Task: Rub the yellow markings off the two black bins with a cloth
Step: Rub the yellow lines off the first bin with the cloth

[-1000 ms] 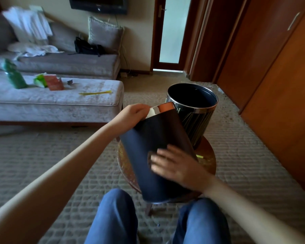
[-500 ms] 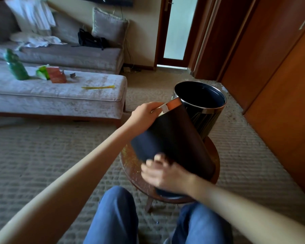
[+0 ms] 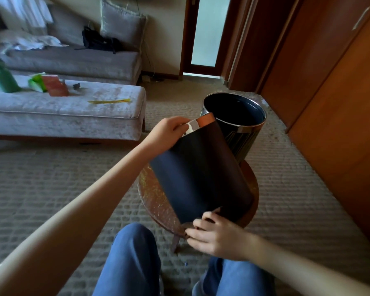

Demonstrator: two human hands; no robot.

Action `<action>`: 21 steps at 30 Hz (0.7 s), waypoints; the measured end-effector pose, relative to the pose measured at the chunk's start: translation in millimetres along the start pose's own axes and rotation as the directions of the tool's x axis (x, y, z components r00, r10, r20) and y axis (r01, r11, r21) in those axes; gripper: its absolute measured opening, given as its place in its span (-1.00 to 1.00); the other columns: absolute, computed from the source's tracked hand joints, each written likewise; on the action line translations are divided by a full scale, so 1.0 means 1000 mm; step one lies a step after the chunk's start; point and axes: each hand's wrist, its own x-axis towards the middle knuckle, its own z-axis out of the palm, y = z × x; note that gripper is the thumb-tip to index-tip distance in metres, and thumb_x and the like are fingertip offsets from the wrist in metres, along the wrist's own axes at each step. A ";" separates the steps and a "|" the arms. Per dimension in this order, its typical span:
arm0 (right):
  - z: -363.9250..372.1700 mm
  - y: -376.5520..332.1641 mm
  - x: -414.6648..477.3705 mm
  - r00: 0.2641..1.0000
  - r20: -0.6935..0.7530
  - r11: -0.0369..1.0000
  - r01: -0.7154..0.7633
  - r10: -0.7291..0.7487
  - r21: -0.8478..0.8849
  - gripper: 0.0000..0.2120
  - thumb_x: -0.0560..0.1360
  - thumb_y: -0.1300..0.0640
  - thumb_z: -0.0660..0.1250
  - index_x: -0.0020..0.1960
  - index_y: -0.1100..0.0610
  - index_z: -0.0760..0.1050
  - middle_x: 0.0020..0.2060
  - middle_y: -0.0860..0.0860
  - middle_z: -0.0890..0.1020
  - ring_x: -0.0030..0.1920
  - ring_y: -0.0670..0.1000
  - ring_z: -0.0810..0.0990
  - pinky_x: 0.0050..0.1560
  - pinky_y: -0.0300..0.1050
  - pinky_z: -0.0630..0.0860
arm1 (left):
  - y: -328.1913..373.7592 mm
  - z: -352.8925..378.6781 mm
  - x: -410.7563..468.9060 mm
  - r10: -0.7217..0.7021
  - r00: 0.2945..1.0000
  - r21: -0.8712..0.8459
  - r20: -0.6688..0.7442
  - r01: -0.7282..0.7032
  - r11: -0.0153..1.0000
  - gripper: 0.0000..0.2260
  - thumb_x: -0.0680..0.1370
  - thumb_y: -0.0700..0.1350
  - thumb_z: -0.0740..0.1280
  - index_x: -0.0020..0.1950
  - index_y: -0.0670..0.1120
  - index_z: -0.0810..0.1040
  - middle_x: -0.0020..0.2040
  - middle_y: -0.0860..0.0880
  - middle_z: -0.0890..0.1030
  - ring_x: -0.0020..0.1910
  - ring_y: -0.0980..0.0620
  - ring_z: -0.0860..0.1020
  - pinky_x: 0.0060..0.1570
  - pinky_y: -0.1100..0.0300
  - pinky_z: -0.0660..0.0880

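Two black bins with chrome rims stand on a small round wooden table (image 3: 153,199). The near bin (image 3: 201,174) is tilted, its mouth pointing away from me. My left hand (image 3: 169,133) grips its rim at the top left. My right hand (image 3: 216,236) is curled around its lower edge, by the table's near rim. The side facing me shows no yellow marks. The far bin (image 3: 246,144) stands upright behind it and has thin yellow lines on its wall. No cloth is visible in either hand.
My knees in blue jeans (image 3: 132,259) are right in front of the table. A grey ottoman (image 3: 73,116) with a green bottle (image 3: 3,77) and small items lies to the left, a sofa (image 3: 77,60) behind it. Wooden wardrobe doors (image 3: 340,107) line the right. Carpet surrounds the table.
My right hand slid down the near bin's side from its middle to its lower edge. The left hand kept its grip on the rim, and the bin stayed tilted.
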 end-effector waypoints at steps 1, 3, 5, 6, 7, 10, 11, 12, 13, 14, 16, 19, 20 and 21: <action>-0.006 0.005 -0.004 1.000 -0.006 1.000 -0.017 0.017 0.018 -0.83 0.63 0.15 0.26 0.14 0.03 0.60 0.19 -0.01 0.62 0.12 0.07 0.58 0.16 0.03 0.48 | -0.003 0.000 0.000 -0.021 1.000 0.015 -0.004 0.021 1.000 -0.88 0.63 -0.17 0.30 0.08 -0.14 0.62 -0.17 0.08 0.55 -0.07 0.02 0.52 -0.08 0.15 0.35; -0.017 0.022 -0.007 0.995 -0.044 0.996 -0.085 0.086 0.008 -0.76 0.64 0.20 0.23 0.24 0.05 0.57 0.27 0.02 0.59 0.13 0.07 0.57 0.16 0.01 0.50 | -0.008 0.001 -0.001 -0.070 0.997 0.054 -0.041 0.072 0.996 -0.91 0.60 -0.07 0.37 -0.06 -0.07 0.53 -0.24 0.13 0.47 -0.12 -0.01 0.49 -0.11 0.08 0.35; -0.021 0.038 -0.010 0.970 -0.093 0.974 -0.225 0.224 -0.009 -0.68 0.64 0.27 0.17 0.30 0.07 0.56 0.30 0.07 0.57 0.14 0.09 0.53 0.19 0.00 0.50 | -0.014 0.001 -0.002 -0.114 0.989 0.080 -0.089 0.121 0.989 -0.82 0.56 -0.01 0.42 -0.13 -0.04 0.49 -0.27 0.12 0.45 -0.16 -0.02 0.48 -0.09 -0.02 0.42; -0.022 0.043 -0.012 0.943 -0.115 0.950 -0.312 0.311 0.011 -0.65 0.62 0.30 0.17 0.30 0.08 0.56 0.31 0.10 0.56 0.15 0.10 0.51 0.20 0.02 0.50 | -0.016 0.001 -0.003 -0.117 0.987 0.078 -0.112 0.126 0.989 -0.80 0.54 0.00 0.44 -0.16 -0.05 0.49 -0.29 0.11 0.45 -0.18 -0.03 0.48 -0.09 -0.06 0.44; -0.022 0.046 -0.012 0.914 -0.129 0.924 -0.380 0.383 0.047 -0.65 0.59 0.31 0.21 0.31 0.08 0.56 0.31 0.12 0.55 0.16 0.11 0.50 0.20 0.03 0.51 | -0.017 0.000 -0.003 -0.118 0.985 0.069 -0.129 0.128 0.989 -0.77 0.53 0.00 0.45 -0.18 -0.08 0.50 -0.31 0.09 0.45 -0.21 -0.03 0.48 -0.09 -0.09 0.45; -0.020 0.053 0.001 0.891 -0.121 0.897 -0.422 0.437 0.130 -0.61 0.50 0.32 0.39 0.30 0.09 0.53 0.28 0.13 0.45 0.12 0.15 0.51 0.11 0.06 0.55 | -0.013 -0.008 0.001 -0.082 0.982 0.071 -0.171 0.095 0.993 -0.75 0.52 0.01 0.46 -0.19 -0.12 0.51 -0.34 0.08 0.46 -0.29 0.08 0.44 -0.05 -0.07 0.44; -0.018 0.056 0.009 0.897 -0.103 0.898 -0.411 0.429 0.154 -0.59 0.49 0.32 0.41 0.31 0.10 0.51 0.26 0.14 0.43 0.08 0.17 0.52 0.07 0.07 0.55 | -0.008 -0.012 0.004 -0.060 0.982 0.088 -0.181 0.077 0.993 -0.77 0.52 0.02 0.45 -0.19 -0.09 0.52 -0.34 0.09 0.47 -0.28 0.08 0.44 -0.03 -0.05 0.41; -0.015 0.062 0.017 0.901 -0.087 0.896 -0.406 0.426 0.181 -0.59 0.49 0.33 0.41 0.30 0.12 0.50 0.25 0.16 0.42 0.04 0.18 0.53 0.03 0.08 0.55 | -0.003 -0.017 0.007 -0.033 0.981 0.117 -0.191 0.056 0.992 -0.79 0.52 0.03 0.45 -0.18 -0.05 0.52 -0.34 0.10 0.47 -0.24 0.04 0.46 0.00 -0.02 0.37; -0.012 0.068 0.026 0.899 -0.075 0.889 -0.409 0.431 0.204 -0.61 0.50 0.35 0.40 0.30 0.15 0.50 0.24 0.19 0.42 0.01 0.20 0.53 -0.01 0.10 0.56 | 0.001 -0.020 0.011 -0.007 0.981 0.156 -0.195 0.038 0.987 -0.80 0.53 0.03 0.45 -0.17 -0.03 0.52 -0.34 0.10 0.47 -0.20 0.01 0.48 0.03 0.00 0.32; -0.007 0.075 0.035 0.896 -0.060 0.882 -0.418 0.440 0.217 -0.62 0.50 0.36 0.38 0.29 0.16 0.50 0.23 0.21 0.43 -0.01 0.21 0.53 -0.04 0.10 0.56 | 0.005 -0.022 0.016 0.017 0.980 0.200 -0.198 0.023 0.980 -0.81 0.53 0.04 0.44 -0.16 -0.03 0.53 -0.33 0.10 0.48 -0.16 -0.01 0.49 0.03 0.02 0.26; 0.003 0.086 0.054 0.883 0.008 0.860 -0.458 0.468 0.227 -0.64 0.49 0.37 0.36 0.27 0.17 0.49 0.20 0.22 0.44 -0.03 0.22 0.50 -0.12 0.08 0.56 | 0.004 -0.022 0.024 0.062 0.972 0.270 -0.227 0.002 0.963 -0.82 0.53 0.03 0.44 -0.14 -0.05 0.55 -0.30 0.08 0.51 -0.11 -0.05 0.52 0.02 0.05 0.18; 0.015 0.097 0.084 0.824 0.124 0.792 -0.567 0.554 0.226 -0.66 0.47 0.36 0.35 0.20 0.13 0.44 0.12 0.15 0.37 -0.05 0.20 0.43 -0.24 0.05 0.49 | -0.008 -0.016 0.035 0.131 0.957 0.380 -0.260 -0.023 0.925 -0.81 0.52 0.01 0.45 -0.19 -0.02 0.50 -0.27 0.07 0.50 -0.07 -0.10 0.54 -0.02 0.06 0.13; 0.019 0.102 0.093 0.807 0.146 0.776 -0.591 0.572 0.220 -0.69 0.47 0.36 0.35 0.15 0.13 0.42 0.07 0.13 0.35 -0.07 0.19 0.41 -0.28 0.03 0.43 | -0.013 -0.014 0.039 0.147 0.954 0.404 -0.262 -0.030 0.914 -0.80 0.51 0.00 0.45 -0.19 -0.04 0.50 -0.28 0.08 0.47 -0.08 -0.10 0.53 -0.04 0.08 0.10; 0.024 0.106 0.101 0.797 0.165 0.768 -0.604 0.581 0.212 -0.73 0.47 0.35 0.35 0.10 0.13 0.41 0.03 0.12 0.33 -0.09 0.18 0.40 -0.31 0.02 0.37 | -0.019 -0.012 0.043 0.156 0.954 0.420 -0.257 -0.035 0.907 -0.80 0.51 0.00 0.46 -0.19 -0.07 0.53 -0.29 0.09 0.45 -0.09 -0.10 0.53 -0.05 0.10 0.07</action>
